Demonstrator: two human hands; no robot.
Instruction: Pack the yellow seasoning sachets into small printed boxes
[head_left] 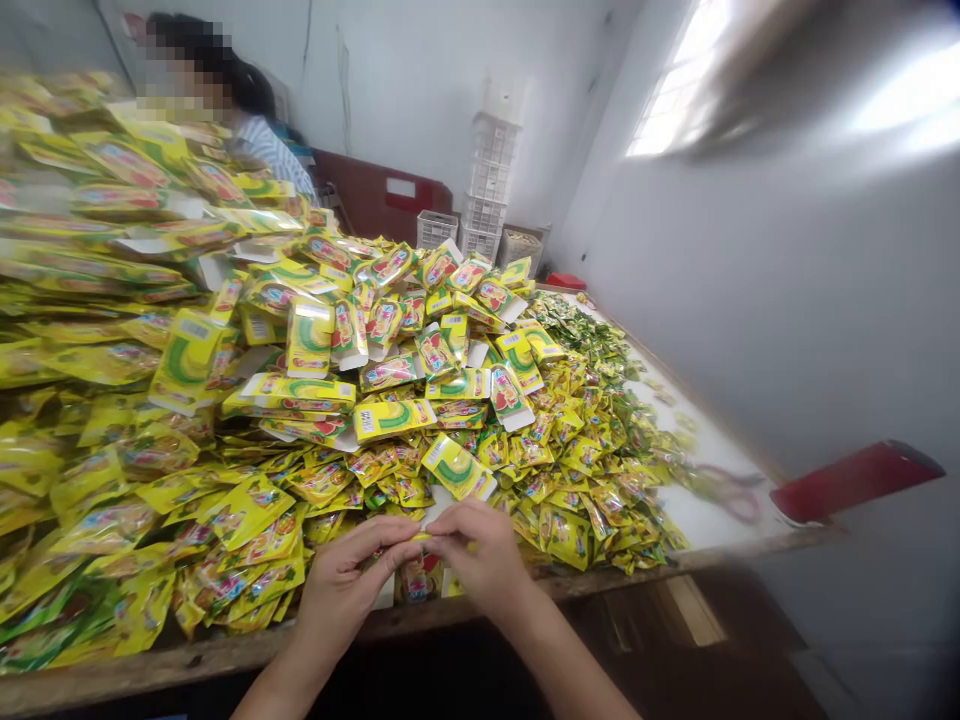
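My left hand (351, 572) and my right hand (480, 555) meet at the front edge of the table, fingertips pinched together. Between them is a small yellow packet (421, 537), mostly hidden by the fingers. Just below the fingertips shows part of a printed carton (420, 580) with a red picture; whether it touches my hands I cannot tell. A yellow and green carton (459, 466) lies just beyond my right hand. Small yellow sachets (566, 535) are heaped to the right, and larger yellow bags (251, 515) to the left.
Many printed cartons (390, 370) with white flaps are piled mid-table. Pink-handled scissors (731, 490) and a red object (855, 485) are at the right edge of the white tabletop (709, 535). Crates (487, 185) stand stacked behind. A person in a striped sleeve (274, 155) is beyond the pile.
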